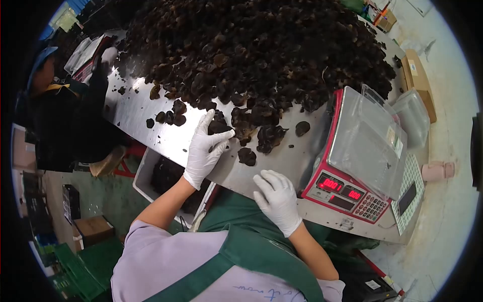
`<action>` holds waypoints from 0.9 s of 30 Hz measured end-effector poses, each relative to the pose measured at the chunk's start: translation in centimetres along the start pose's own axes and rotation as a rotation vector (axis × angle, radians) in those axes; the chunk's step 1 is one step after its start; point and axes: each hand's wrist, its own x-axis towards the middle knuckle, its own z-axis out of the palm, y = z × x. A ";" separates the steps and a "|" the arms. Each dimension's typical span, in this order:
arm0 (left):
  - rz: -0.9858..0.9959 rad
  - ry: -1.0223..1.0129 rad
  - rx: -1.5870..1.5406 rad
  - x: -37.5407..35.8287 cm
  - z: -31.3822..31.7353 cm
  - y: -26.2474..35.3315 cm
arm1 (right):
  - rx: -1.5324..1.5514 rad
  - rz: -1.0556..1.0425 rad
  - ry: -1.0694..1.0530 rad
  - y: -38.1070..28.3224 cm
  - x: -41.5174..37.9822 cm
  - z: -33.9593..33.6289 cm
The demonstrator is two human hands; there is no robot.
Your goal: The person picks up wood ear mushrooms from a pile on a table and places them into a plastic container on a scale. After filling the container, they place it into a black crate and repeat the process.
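Dark, wrinkled wood ear mushrooms (241,50) lie in a large heap across the metal table (168,133). My left hand (205,151), in a white glove, reaches to the near edge of the heap. Its thumb and forefinger are spread, with a dark wood ear piece (218,124) between them; no firm grip shows. Several loose pieces lie just to its right, among them a small wood ear (247,156) and a bigger clump (271,138). My right hand (278,200), also gloved, hovers by the table's front edge, fingers apart and lightly bent, holding nothing.
To the right stands a red digital scale (347,194) bearing a clear plastic container (370,138). More clear tubs (415,118) and a pink cup (437,171) are beyond it. Below the table edge sits a white bin (146,173). A co-worker (65,116) is at the left.
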 end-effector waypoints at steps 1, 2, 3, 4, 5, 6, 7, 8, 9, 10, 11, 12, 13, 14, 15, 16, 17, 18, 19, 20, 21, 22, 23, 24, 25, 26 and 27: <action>-0.006 0.004 -0.002 -0.1 0.0 -0.2 | 0.034 0.042 0.070 0.2 0.0 -0.2; -0.019 0.028 -0.077 -0.2 0.0 -0.3 | 0.072 0.086 0.135 0.2 0.0 -0.4; -0.031 0.050 -0.150 -0.4 -0.1 -0.4 | 0.075 0.086 0.125 0.0 0.7 -1.1; -0.070 0.029 -0.170 -0.3 -0.5 0.0 | -0.012 0.136 0.165 -0.2 2.2 -2.2; -0.070 0.028 -0.169 -0.2 -0.6 -0.2 | -0.099 0.186 0.209 -0.1 3.6 -2.7; -0.043 0.048 -0.193 0.0 -0.5 -0.5 | -0.101 0.187 0.213 0.3 4.9 -2.6; -0.015 0.069 -0.221 0.2 -0.3 -0.6 | -0.190 0.200 0.203 0.6 6.3 -2.5; -0.014 0.119 -0.214 0.4 0.0 -0.5 | -0.279 0.213 0.194 0.8 7.1 -2.6; -0.009 0.119 -0.217 0.6 0.0 0.1 | -0.283 0.214 0.198 1.4 7.4 -2.2; -0.006 0.121 -0.122 0.7 -0.3 0.9 | -0.281 0.249 0.099 2.3 7.6 -1.6; -0.005 0.126 -0.027 1.0 -0.3 1.4 | -0.279 0.282 0.000 2.9 7.7 -1.2; 0.123 0.185 0.123 1.5 -0.2 1.4 | -0.170 0.277 0.135 2.1 7.7 -1.9; 0.222 0.177 0.281 2.0 -0.4 1.7 | -0.172 0.270 0.130 1.5 7.7 -2.7; 0.251 0.177 0.318 2.3 -0.1 1.6 | 0.034 0.303 0.271 0.9 7.5 -3.5; 0.279 0.174 0.356 2.7 0.3 1.6 | 0.242 0.337 0.409 0.2 7.2 -4.4; 0.302 0.137 0.383 3.2 0.7 1.7 | 0.366 0.411 0.419 -0.2 6.7 -5.5; 0.276 0.080 0.435 3.7 1.2 1.9 | 0.451 0.429 0.440 -0.5 6.3 -7.0; 0.287 0.040 0.485 4.3 1.5 1.8 | 0.592 0.493 0.459 -1.2 5.9 -8.7; 0.305 -0.002 0.526 4.9 2.2 2.0 | 0.723 0.560 0.484 -1.6 5.6 -10.3; 0.303 -0.055 0.531 5.1 2.6 1.9 | 0.777 0.561 0.510 -1.4 5.2 -11.6; 0.314 -0.106 0.529 5.4 2.8 1.8 | 0.821 0.559 0.546 -1.1 4.7 -13.0; 0.334 -0.114 0.515 5.8 2.8 2.0 | 0.821 0.616 0.562 -1.1 4.1 -14.4; 0.330 -0.124 0.469 6.0 2.9 1.7 | 0.783 0.620 0.594 -0.8 3.4 -15.6; 0.353 -0.088 0.451 6.1 2.6 1.8 | 0.655 0.653 0.677 -0.4 2.7 -16.6; 0.363 -0.052 0.444 6.2 2.2 2.3 | 0.539 0.681 0.746 -0.1 2.3 -17.3; 0.363 -0.052 0.443 6.3 2.2 2.5 | 0.504 0.690 0.887 0.1 2.2 -18.0; 0.289 -0.037 0.195 6.3 1.8 2.5 | 0.401 0.677 0.904 1.3 1.3 -18.9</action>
